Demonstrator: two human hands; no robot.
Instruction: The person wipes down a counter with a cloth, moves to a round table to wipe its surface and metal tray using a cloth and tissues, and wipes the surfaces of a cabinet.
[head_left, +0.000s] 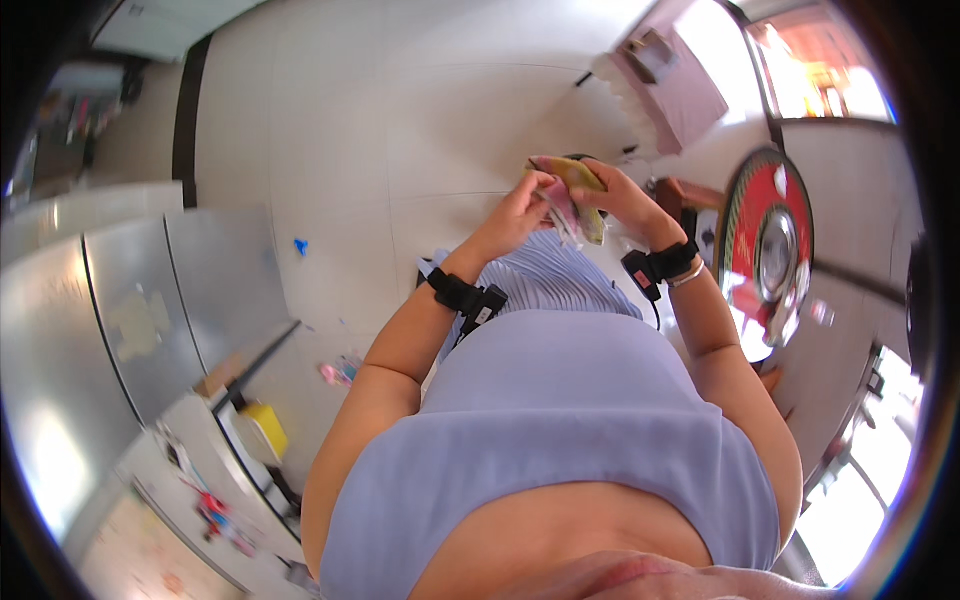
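In front of my lap, both hands are raised close together around a crumpled yellow-and-pink cloth (574, 174). My left hand (519, 208) pinches its pink part with the fingertips. On the other side, my right hand (628, 201) grips the yellow part between thumb and fingers. Loose folds with a whitish edge hang below the fingers. Each wrist wears a black strap with a small box. Beneath the hands lies pleated striped blue fabric (555, 274) over my legs.
A round red table (739, 259) with a clear turntable stands at right. Stainless-steel doors (142, 307) and a counter (180, 435) with small items line the left. A blue scrap (301, 247) and pink litter (335, 373) lie on the tiled floor. A pink-covered table (679, 97) is farther off.
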